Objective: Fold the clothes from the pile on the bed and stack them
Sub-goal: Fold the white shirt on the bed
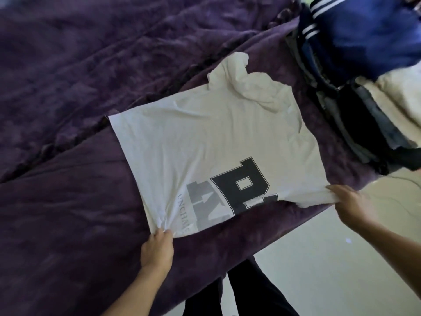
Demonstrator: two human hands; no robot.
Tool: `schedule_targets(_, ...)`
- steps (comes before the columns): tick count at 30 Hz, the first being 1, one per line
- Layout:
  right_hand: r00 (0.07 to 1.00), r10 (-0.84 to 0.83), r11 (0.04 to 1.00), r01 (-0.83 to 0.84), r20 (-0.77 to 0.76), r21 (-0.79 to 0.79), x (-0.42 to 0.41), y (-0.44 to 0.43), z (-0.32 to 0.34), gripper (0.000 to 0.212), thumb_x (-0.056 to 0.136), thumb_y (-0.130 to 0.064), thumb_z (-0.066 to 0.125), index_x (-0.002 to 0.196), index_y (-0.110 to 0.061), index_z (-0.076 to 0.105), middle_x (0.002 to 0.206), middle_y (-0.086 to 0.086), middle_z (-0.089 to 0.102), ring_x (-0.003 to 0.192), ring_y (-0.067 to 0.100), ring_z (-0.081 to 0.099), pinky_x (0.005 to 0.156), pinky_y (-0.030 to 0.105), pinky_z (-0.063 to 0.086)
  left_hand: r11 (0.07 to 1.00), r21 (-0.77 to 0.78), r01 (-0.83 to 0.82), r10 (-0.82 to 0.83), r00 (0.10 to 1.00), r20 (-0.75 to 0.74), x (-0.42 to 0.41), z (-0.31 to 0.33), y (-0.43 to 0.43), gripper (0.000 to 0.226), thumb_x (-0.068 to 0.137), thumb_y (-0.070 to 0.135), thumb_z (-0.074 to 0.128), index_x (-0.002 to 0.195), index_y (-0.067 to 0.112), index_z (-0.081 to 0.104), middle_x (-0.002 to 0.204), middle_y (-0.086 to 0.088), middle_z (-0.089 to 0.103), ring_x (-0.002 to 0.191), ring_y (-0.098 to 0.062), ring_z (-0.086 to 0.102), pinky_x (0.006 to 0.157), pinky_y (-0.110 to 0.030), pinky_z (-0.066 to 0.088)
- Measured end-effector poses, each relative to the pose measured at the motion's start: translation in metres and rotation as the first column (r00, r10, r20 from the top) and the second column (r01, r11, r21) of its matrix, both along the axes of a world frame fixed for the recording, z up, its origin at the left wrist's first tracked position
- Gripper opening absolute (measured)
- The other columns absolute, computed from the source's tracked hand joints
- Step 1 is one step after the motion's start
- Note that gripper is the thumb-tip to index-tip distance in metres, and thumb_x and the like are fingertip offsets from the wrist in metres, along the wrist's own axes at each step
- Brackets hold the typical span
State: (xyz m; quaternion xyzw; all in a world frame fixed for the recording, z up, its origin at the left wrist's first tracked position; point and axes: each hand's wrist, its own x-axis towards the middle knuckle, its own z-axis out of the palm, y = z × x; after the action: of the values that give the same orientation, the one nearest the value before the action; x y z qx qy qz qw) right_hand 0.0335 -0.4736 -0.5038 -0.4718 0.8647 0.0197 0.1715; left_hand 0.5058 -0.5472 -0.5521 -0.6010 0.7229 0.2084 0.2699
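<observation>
A white T-shirt (pixel 205 137) with dark block letters lay flat mid-frame on the purple blanket (pixel 68 201); the left hand (pixel 157 249) pinched its corner at seven o'clock; the right hand (pixel 352 205) gripped bunched cloth at four o'clock; a pile of clothes (pixel 364 65) sat at two o'clock.

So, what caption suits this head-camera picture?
Left hand and right hand grip the near edge of a white T-shirt spread on a purple bedspread, other clothes beside it.
</observation>
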Motion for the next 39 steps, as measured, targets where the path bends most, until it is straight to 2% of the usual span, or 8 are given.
schedule_targets(8, 0.965, -0.172, 0.949, 0.217, 0.199, -0.229, 0.0, -0.14, 0.069, 0.04, 0.071, 0.003, 0.058, 0.098, -0.022, 0.073, 0.095, 0.008, 0.072, 0.092, 0.028, 0.064, 0.08, 0.03, 0.046, 0.938, -0.123, -0.324, 0.3, 0.937, -0.181, 0.011, 0.057, -0.06, 0.033, 0.091, 0.003, 0.039, 0.112, 0.014, 0.062, 0.119, -0.005, 0.053, 0.101, -0.03, 0.057, 0.077, -0.04, 0.047)
schedule_targets(15, 0.882, -0.169, 0.922, 0.299, 0.441, -0.245, 0.005, -0.345, 0.067, 0.027, 0.077, -0.002, 0.051, 0.087, -0.011, 0.074, 0.068, 0.006, 0.068, 0.06, 0.022, 0.069, 0.057, 0.033, 0.06, 0.801, -0.229, -0.554, 0.479, 0.821, -0.31, 0.022, 0.068, -0.204, 0.023, 0.085, -0.002, 0.044, 0.068, 0.005, 0.059, 0.088, -0.027, 0.064, 0.083, -0.044, 0.06, 0.064, -0.039, 0.04)
schedule_targets(20, 0.781, -0.101, 0.915, 0.316, 0.616, -0.251, 0.012, -0.469, 0.043, 0.017, 0.078, -0.016, 0.063, 0.093, -0.019, 0.071, 0.091, 0.013, 0.072, 0.067, 0.021, 0.068, 0.059, 0.03, 0.056, 0.51, -0.326, -0.796, 0.67, 0.605, -0.43, 0.01, 0.046, -0.299, 0.035, 0.095, 0.015, 0.044, 0.127, 0.004, 0.054, 0.131, -0.028, 0.049, 0.116, -0.045, 0.049, 0.096, -0.047, 0.04)
schedule_targets(22, 0.887, -0.032, 0.951, 0.169, 0.461, -0.26, 0.004, -0.475, 0.025, 0.02, 0.075, -0.023, 0.065, 0.093, -0.024, 0.072, 0.1, 0.013, 0.072, 0.079, 0.027, 0.067, 0.069, 0.035, 0.052, 0.454, -0.333, -0.826, 0.687, 0.563, -0.459, -0.007, 0.034, -0.302, 0.04, 0.094, 0.019, 0.048, 0.132, 0.008, 0.047, 0.135, -0.027, 0.043, 0.12, -0.044, 0.045, 0.1, -0.049, 0.039)
schedule_targets(27, 0.963, -0.061, 0.991, 0.027, 0.262, 0.131, -0.032, -0.413, -0.041, 0.091, 0.071, -0.044, 0.081, 0.144, -0.018, 0.032, 0.139, 0.011, 0.046, 0.123, 0.033, 0.049, 0.097, 0.041, 0.043, 0.772, -0.099, -0.627, 0.572, 0.755, -0.32, -0.076, -0.015, -0.246, 0.044, 0.091, 0.016, 0.054, 0.135, 0.013, 0.046, 0.129, -0.021, 0.045, 0.117, -0.041, 0.046, 0.093, -0.048, 0.043)
schedule_targets(32, 0.998, 0.035, 0.96, -0.049, 0.055, 0.277, -0.052, -0.396, -0.069, 0.076, 0.07, -0.059, 0.072, 0.128, -0.02, 0.045, 0.123, 0.004, 0.056, 0.113, 0.033, 0.055, 0.095, 0.047, 0.043, 0.874, 0.091, -0.478, 0.486, 0.853, -0.189, -0.12, -0.053, -0.216, 0.057, 0.09, 0.024, 0.056, 0.143, 0.023, 0.035, 0.133, -0.014, 0.041, 0.119, -0.036, 0.044, 0.096, -0.044, 0.042)
schedule_targets(35, 0.96, -0.061, 0.966, -0.012, 0.275, 0.257, -0.062, -0.412, -0.065, 0.062, 0.071, -0.048, 0.077, 0.12, -0.016, 0.055, 0.116, 0.002, 0.063, 0.103, 0.029, 0.06, 0.09, 0.045, 0.049, 0.896, 0.137, -0.423, 0.438, 0.892, -0.114, -0.129, -0.061, -0.22, 0.064, 0.091, 0.028, 0.053, 0.147, 0.034, 0.022, 0.135, -0.014, 0.034, 0.12, -0.035, 0.04, 0.094, -0.045, 0.04)
schedule_targets(39, 0.737, -0.181, 0.98, 0.082, 0.651, 0.179, -0.064, -0.411, -0.026, 0.021, 0.078, -0.019, 0.078, 0.097, -0.021, 0.068, 0.1, 0.002, 0.072, 0.085, 0.021, 0.069, 0.066, 0.03, 0.054, 0.881, 0.203, -0.428, 0.451, 0.888, -0.088, -0.125, -0.054, -0.228, 0.06, 0.094, 0.03, 0.05, 0.148, 0.032, 0.024, 0.142, -0.012, 0.032, 0.125, -0.033, 0.039, 0.098, -0.043, 0.039)
